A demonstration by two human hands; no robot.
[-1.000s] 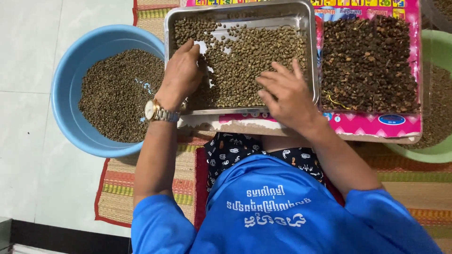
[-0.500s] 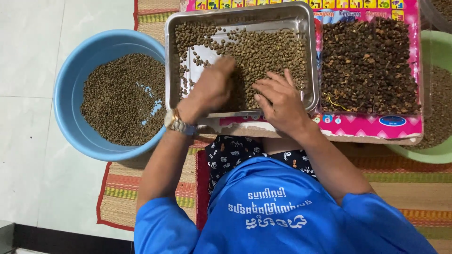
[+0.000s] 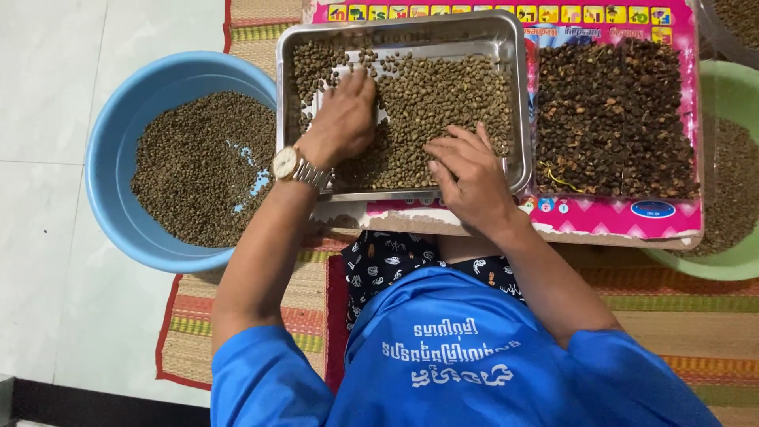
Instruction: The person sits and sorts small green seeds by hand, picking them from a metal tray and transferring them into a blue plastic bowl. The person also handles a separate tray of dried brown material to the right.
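A shiny metal tray (image 3: 522, 95) rests on a pink board and holds a layer of small brown-green beans (image 3: 451, 95). My left hand (image 3: 344, 119), with a wristwatch on the wrist, lies palm down on the beans in the tray's left half, fingers together. Spread flat over the beans by the tray's near edge is my right hand (image 3: 466, 174), fingers slightly apart. Neither hand visibly grips anything.
A blue plastic basin (image 3: 111, 158) with more of the same beans stands on the floor at left. A heap of dark dried bits (image 3: 613, 119) lies on the pink board (image 3: 601, 217) at right. A green basin (image 3: 727, 261) sits at far right, on a woven mat (image 3: 253, 316).
My left hand has moved from the tray's left edge inward across the beans, baring some tray bottom at upper left. My right hand has shifted slightly toward the near edge.
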